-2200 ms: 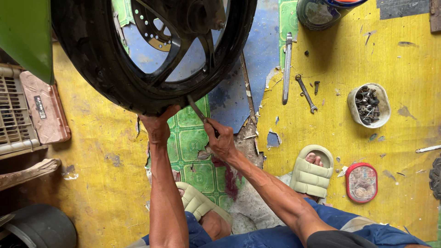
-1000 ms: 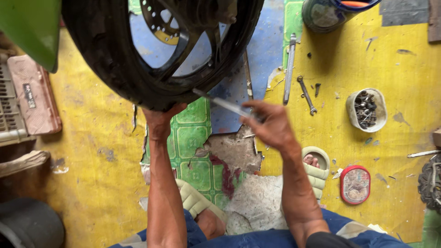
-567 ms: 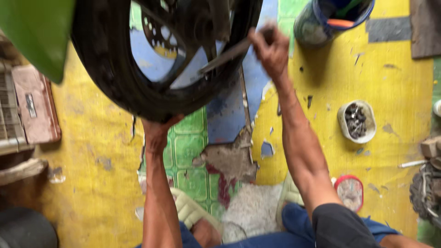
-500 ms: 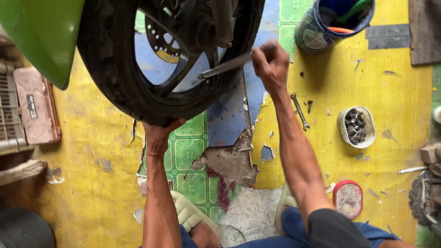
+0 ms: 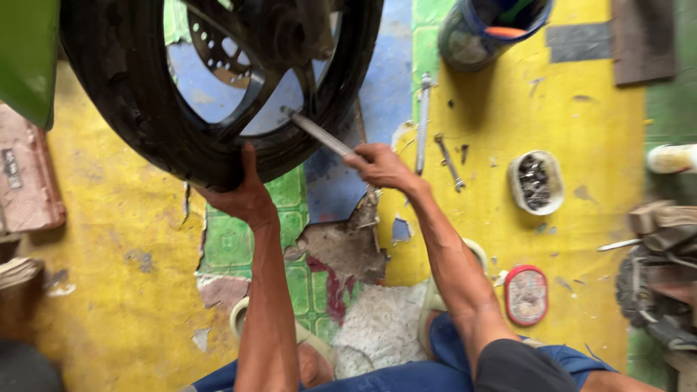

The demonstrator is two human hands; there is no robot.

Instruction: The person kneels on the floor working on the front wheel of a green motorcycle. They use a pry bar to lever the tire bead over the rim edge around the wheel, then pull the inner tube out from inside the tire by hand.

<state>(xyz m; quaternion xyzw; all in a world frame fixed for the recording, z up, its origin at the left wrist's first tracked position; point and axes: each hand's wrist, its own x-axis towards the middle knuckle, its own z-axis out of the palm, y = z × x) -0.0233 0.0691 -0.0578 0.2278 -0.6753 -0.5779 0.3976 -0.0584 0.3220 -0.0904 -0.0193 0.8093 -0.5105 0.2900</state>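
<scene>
I see my right hand (image 5: 381, 165) has come back down from its high reach of half a second ago and now sits at about 3 o'clock from the wheel (image 5: 218, 87), fingers wrapped tight around the handle end of a long metal bar (image 5: 317, 133). The bar's far tip now pokes in at the rim between the spokes, where a moment ago it lay higher across the wheel's edge; I judge the prying point has shifted lower.

My left hand (image 5: 243, 196) has stayed put, palm and fingers cupped up against the tyre at its 6 o'clock, bracing it.

The wheel hangs over the patched yellow floor (image 5: 109, 239). At 3 o'clock from my right hand lie two wrenches (image 5: 435, 138), then a small bowl of bolts (image 5: 536, 181); a red tin (image 5: 526, 294) sits at 5 o'clock, a blue bucket (image 5: 494, 29) at 1 o'clock.
</scene>
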